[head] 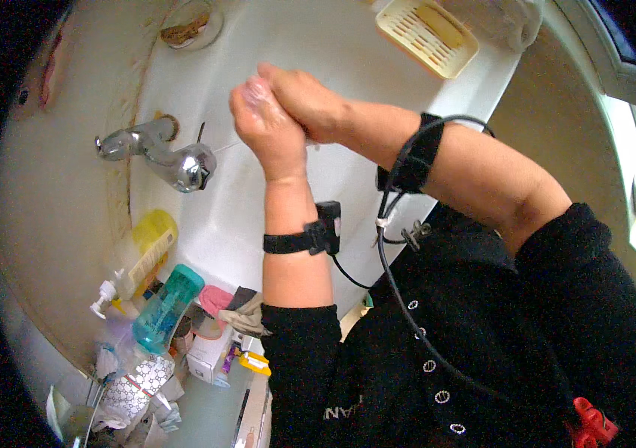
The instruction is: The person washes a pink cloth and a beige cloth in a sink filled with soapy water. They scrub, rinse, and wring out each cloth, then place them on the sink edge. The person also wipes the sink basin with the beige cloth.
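Note:
Over a white washbasin (290, 185), my left hand (267, 120) and my right hand (312, 103) are pressed together, palm against palm. Whitish lather or wet shine shows on the fingers of the left hand. Whether anything lies between the palms is hidden. Black straps with small devices go round both forearms, and black cables run from them. To the left of the hands stands a chrome faucet (186, 165); whether water runs from it cannot be told.
A cream soap dish (430, 36) sits on the basin's far right rim, and a glass bowl (192, 25) with something brown is at the top. Lower left are a yellow bottle (155, 229), a teal bottle (166, 308), cloths (245, 311), a white box (208, 355) and a patterned packet (133, 392).

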Motion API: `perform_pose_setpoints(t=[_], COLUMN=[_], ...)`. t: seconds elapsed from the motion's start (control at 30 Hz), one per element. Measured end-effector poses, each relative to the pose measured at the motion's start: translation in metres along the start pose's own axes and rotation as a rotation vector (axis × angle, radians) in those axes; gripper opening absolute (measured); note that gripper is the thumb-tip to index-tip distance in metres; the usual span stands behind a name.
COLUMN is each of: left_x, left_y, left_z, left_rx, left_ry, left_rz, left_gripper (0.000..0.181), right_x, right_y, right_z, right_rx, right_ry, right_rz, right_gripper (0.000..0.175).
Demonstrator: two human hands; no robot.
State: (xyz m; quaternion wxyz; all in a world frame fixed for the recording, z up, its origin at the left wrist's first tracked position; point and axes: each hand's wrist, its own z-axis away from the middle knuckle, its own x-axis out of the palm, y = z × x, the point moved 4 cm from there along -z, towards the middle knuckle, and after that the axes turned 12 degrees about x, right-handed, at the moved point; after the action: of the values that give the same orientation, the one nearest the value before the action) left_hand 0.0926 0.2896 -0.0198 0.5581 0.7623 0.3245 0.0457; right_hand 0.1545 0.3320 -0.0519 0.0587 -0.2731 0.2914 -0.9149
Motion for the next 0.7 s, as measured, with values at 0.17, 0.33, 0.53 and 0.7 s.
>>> perform_pose_setpoints(t=[0.17,0.33,0.53,0.7], left_x=[0.015,0.023,0.018,0.009], left_y=[0.004,0.016,0.03,0.022], left_z=[-0.044,-0.072,-0.083,-0.069], left_rx=[-0.082,-0.186,-0.211,-0.317], left_ry=[0.073,0.182,0.222,0.19], left_rz=[0.161,0.303,0.307,0.327], left_gripper=[0.031,0.032,0.031,0.029], right_x=[-0.004,-0.003,0.023,0.018], right_y=[-0.033,-0.064,-0.117,-0.092], right_z=[-0.027,-0.03,0.013,0.027], right_rx=[-0.302,-0.3,0.063,-0.066], right_ry=[-0.071,0.0,-0.369,0.008], right_rz=[0.484,0.768,0.877,0.494], right_gripper=[0.034,0.029,0.036,0.034])
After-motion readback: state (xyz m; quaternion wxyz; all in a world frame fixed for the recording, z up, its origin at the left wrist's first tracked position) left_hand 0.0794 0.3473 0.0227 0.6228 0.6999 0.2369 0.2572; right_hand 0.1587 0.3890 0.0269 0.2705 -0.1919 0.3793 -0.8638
